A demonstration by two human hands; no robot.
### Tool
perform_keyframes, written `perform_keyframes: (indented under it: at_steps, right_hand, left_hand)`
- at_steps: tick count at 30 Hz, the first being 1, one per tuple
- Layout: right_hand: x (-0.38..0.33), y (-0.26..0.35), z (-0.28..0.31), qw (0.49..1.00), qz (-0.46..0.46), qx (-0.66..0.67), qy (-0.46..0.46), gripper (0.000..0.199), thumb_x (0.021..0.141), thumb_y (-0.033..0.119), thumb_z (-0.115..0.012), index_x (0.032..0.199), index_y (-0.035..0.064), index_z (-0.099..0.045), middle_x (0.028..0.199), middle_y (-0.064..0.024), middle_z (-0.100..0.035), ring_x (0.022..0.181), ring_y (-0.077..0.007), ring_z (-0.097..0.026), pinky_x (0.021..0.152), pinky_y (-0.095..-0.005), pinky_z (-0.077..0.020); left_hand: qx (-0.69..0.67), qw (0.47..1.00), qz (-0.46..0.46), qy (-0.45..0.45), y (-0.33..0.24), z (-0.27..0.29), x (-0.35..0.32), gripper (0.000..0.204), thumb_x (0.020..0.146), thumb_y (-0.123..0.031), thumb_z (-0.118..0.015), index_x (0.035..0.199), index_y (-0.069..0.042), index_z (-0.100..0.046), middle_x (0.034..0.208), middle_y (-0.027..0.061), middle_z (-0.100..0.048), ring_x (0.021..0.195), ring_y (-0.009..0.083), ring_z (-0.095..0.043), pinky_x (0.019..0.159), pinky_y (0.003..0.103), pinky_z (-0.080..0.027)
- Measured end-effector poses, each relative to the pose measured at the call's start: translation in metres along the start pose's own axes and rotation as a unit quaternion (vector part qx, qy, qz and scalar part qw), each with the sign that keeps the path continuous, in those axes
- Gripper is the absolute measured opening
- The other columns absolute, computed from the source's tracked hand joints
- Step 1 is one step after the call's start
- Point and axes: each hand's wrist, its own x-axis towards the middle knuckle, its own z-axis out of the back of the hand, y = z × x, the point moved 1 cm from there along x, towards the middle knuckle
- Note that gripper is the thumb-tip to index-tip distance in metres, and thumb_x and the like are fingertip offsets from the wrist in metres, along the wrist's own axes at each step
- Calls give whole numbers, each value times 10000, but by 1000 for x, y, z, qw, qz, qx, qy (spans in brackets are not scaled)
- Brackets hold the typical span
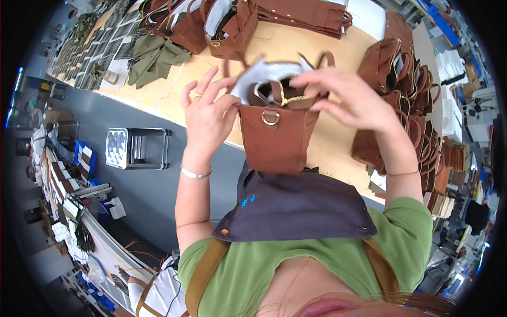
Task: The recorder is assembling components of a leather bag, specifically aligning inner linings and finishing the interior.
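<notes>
Tbl (311,45) behind brn bag (277,140); apron (306,208) w/ writing (248,201)

Head cam, L of pr, fisheye, facing down, hands (354,99) close, tbl (335,150) beyond

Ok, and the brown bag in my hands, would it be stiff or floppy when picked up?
The brown bag will probably keep its shape, since its outline looks fairly straight. Its pale lining seems softer and may fold, as it bulges unevenly at the top. It could gape when moved, because the gold zipper looks open.
</notes>
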Motion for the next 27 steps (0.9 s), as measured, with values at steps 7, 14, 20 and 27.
perform_keyframes:
  at_steps: [7,14,20,27]
  right_hand:
    - [-38,-70,-60,995,-71,-45,54,289,760,18,-716,1022,138,-696,886,-39,-690,912,-261,-620,845,-384,-513]
    - [-59,-69,-82,995,-84,-12,51,154,716,-50,-662,765,95,-639,785,-2,-660,896,-234,-613,815,-348,-519]
    - [-62,-60,-83,991,-114,-60,-33,167,696,-56,-632,769,95,-637,825,-41,-644,909,-242,-621,800,-360,-525]
    - [-49,-13,-142,973,-215,34,-73,189,785,36,-689,956,79,-620,895,-95,-667,896,-304,-654,747,-404,-540]
  left_hand:
    - [-45,958,-14,283,-36,-15,-26,71,781,-153,-739,847,-139,-715,854,43,-639,904,271,-635,826,370,-451]
    - [-39,948,2,317,-41,-64,1,366,856,-121,-626,1222,-134,-614,1052,133,-632,1015,337,-623,793,454,-532]
    - [-86,888,-32,450,-23,-102,32,262,709,-117,-750,940,-65,-637,920,135,-648,873,336,-649,746,425,-517]
    - [-210,918,-11,337,-13,-68,29,306,685,-123,-807,854,-45,-565,656,115,-595,669,337,-624,601,410,-465]
